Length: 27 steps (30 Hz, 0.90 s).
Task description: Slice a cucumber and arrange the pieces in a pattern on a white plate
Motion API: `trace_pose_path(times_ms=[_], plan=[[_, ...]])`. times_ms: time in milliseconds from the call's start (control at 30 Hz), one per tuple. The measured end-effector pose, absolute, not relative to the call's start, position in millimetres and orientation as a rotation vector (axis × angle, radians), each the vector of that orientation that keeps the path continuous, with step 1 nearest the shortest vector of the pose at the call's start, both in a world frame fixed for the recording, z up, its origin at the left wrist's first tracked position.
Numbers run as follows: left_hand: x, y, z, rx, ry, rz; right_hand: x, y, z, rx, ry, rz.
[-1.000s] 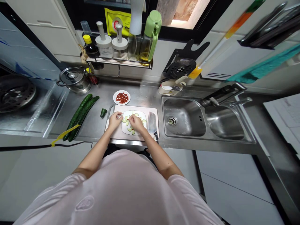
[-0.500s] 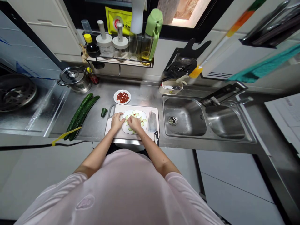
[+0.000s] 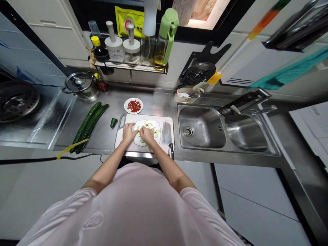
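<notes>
Both my hands are over a squarish white plate that lies on a pale cutting board. Green-edged cucumber slices are laid on it in curved groups, with small red bits among them. At the plate's left edge is my left hand, its thumb stretched over the rim and apart from the fingers. My right hand is closed in a pinch above the middle of the plate; what its fingertips hold is too small to make out. A cleaver with a black handle lies on the board's right side.
Behind the board stands a round plate of small red pieces. To the left lie a cucumber end, two whole cucumbers and a lidded steel pot. A double sink is on the right. Bottles and jars fill a wall shelf.
My left hand has shifted very slightly at the plate's left edge. My right hand stays pinched over the plate, with hardly any movement.
</notes>
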<state>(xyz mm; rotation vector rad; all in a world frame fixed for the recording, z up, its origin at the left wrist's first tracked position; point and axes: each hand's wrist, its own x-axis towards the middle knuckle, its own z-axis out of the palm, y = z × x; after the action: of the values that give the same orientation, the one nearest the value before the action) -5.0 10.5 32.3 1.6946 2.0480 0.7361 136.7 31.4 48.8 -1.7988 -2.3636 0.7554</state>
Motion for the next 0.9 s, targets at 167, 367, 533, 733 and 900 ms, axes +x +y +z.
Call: trace_pose_path(times_ms=[167, 367, 533, 733, 900], plan=[[-3.2, 10.2, 31.7, 1.701, 2.048, 0.742, 135.9, 30.9, 49.6, -1.816, -2.371, 0.754], [-2.9, 9.9, 31.1, 1.725, 2.044, 0.743, 134.7, 30.7, 47.4, -1.808, -2.378, 0.735], [-1.8, 9.0, 32.8, 1.707, 2.046, 0.733, 135.0, 30.2, 46.9, -1.812, -2.373, 0.722], [-1.0, 8.3, 33.0, 1.704, 2.059, 0.731, 136.7, 29.3, 48.9, -1.801, -2.365, 0.732], [-0.8, 8.3, 33.6, 1.697, 2.048, 0.74, 137.5, 28.9, 50.6, -1.811, -2.367, 0.749]])
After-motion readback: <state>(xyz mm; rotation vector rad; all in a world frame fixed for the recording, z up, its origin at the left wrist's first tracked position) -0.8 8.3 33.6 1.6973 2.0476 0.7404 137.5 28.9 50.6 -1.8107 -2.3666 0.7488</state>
